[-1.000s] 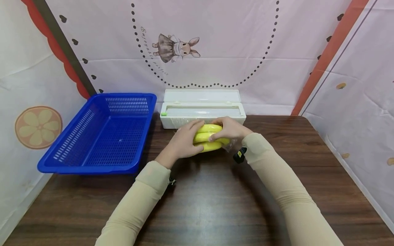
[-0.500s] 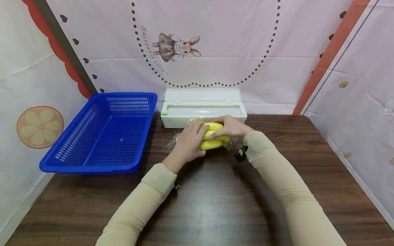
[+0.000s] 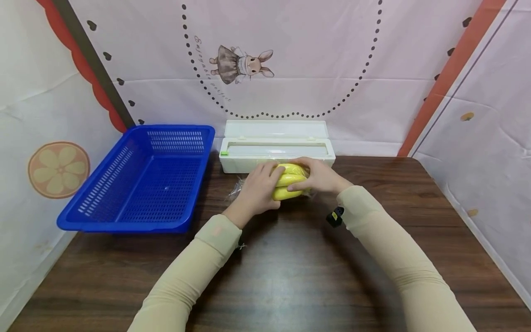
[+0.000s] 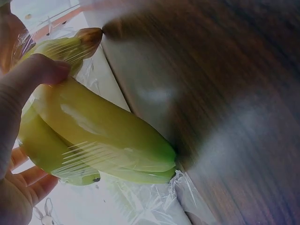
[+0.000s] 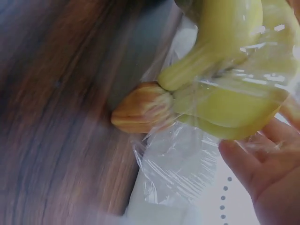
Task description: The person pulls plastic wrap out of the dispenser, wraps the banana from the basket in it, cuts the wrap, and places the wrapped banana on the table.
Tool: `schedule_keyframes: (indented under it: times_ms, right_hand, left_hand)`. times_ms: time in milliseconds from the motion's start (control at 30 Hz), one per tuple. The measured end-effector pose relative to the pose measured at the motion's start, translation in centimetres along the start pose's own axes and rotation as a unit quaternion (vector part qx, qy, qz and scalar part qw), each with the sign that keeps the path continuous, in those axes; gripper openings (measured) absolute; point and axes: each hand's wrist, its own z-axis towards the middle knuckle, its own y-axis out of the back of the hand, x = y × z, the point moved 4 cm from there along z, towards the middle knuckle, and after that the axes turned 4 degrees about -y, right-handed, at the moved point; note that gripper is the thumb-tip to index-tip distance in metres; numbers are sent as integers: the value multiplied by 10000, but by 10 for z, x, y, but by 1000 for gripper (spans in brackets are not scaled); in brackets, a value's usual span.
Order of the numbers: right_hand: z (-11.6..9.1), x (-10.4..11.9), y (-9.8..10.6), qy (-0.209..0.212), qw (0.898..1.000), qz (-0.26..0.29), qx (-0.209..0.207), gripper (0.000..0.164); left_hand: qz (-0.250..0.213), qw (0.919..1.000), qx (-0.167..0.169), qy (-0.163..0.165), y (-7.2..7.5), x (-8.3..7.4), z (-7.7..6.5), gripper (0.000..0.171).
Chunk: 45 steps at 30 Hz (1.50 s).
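Observation:
A bunch of yellow bananas lies between my two hands in front of the white box, with clear plastic film stretched over it. My left hand grips the bananas from the left. In the left wrist view, its thumb presses near the brown stem, and film bunches at the green tips. From the right, my right hand holds the bunch, thumb in front and fingers behind. Crinkled film hangs around the stem in the right wrist view. Another loose piece of film shows left of my left hand.
The white box is a cling film dispenser with its lid raised and a green slider at its left end. A blue plastic basket stands at the left. Brown wooden tabletop stretches in front. Printed fabric walls surround the table.
My left hand has shifted slightly right along the bananas, its thumb now lower at their front. Loose film has come into sight on its left. The right hand keeps its hold.

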Motion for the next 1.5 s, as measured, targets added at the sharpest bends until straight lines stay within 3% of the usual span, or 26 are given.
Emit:
schedule_keyframes:
  times_ms: [133,300,500,667,767,1067,1333,1500]
  right_hand:
    - [-10,5,-4,561,9934,-893,-447,94]
    - [-20,11,-14,1000,9698,-2061,-835,97]
    - [-22,16,-26,1251,9435,-2806,-1242,101]
    - [-22,19,-31,1373,9220,-3224,-1646,100]
    - [-21,21,-32,1366,9152,-3358,-1763,104]
    - [-20,23,-35,1465,9077,-3448,-1891,94]
    - [-18,24,-33,1391,9108,-3460,-1770,92]
    - [-15,23,-29,1163,9195,-3419,-1552,93]
  left_hand:
    - [42,9999,83,56,0,1,0,83]
    - [159,9997,157,88,0,1,1,88]
    - [300,9993,202,110,0,1,2,92]
    - [430,9969,533,383,-3,-2,5,102]
    - [576,9945,698,519,-5,-4,7,108]
    - [911,9919,595,654,-5,-7,9,100]
    - [925,9935,458,479,-6,-4,9,97]
    - [820,9947,519,340,-6,2,14,98]
